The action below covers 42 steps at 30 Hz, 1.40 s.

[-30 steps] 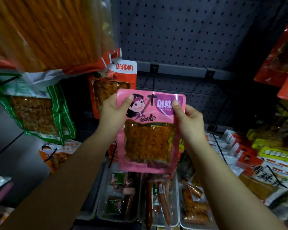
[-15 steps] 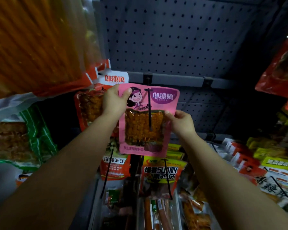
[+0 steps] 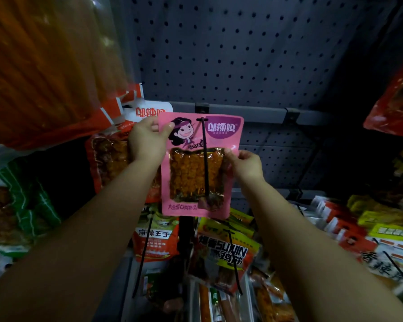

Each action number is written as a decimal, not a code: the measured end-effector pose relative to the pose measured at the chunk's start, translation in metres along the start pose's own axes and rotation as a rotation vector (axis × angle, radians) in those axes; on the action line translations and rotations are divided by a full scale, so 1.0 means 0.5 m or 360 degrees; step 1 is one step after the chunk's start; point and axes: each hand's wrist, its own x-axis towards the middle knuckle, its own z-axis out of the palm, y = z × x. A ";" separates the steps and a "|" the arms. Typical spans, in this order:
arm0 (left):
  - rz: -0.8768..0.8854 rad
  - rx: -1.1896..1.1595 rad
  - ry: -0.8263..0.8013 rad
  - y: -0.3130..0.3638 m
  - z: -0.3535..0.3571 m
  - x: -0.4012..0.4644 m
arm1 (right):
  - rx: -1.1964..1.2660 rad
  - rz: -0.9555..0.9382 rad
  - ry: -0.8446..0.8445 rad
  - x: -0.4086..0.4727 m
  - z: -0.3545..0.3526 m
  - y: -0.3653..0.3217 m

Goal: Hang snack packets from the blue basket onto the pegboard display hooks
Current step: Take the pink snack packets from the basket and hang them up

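A pink snack packet (image 3: 221, 140) with a cartoon face and an orange snack window hangs in front of the grey pegboard (image 3: 230, 54). A black hook (image 3: 205, 159) passes through its top slot and runs down over its front. My left hand (image 3: 147, 140) pinches the packet's upper left corner. My right hand (image 3: 244, 166) pinches its right edge at mid height. The blue basket is out of sight.
A red packet (image 3: 109, 163) hangs just left behind my left hand. Big orange stick packets (image 3: 44, 66) fill the upper left, green ones (image 3: 26, 205) the lower left. Red and yellow packets on black hooks (image 3: 223, 252) hang below; more crowd the right side (image 3: 382, 228).
The pink packet has slid further back along the hook toward the pegboard. My right hand dropped from the top corner to the right edge. The view tilted upward.
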 end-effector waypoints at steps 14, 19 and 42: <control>-0.0013 -0.0293 -0.0814 -0.084 -0.024 -0.443 | 0.0224 -0.0089 -0.0038 -0.347 -0.240 0.216; -0.0189 -0.0163 -0.1459 -0.147 0.075 -0.677 | 0.0247 0.0555 0.0312 -0.527 -0.406 0.442; -0.1415 0.0706 -0.1765 -0.925 0.706 -1.528 | -0.1185 0.1346 -0.0585 -0.598 -0.950 1.491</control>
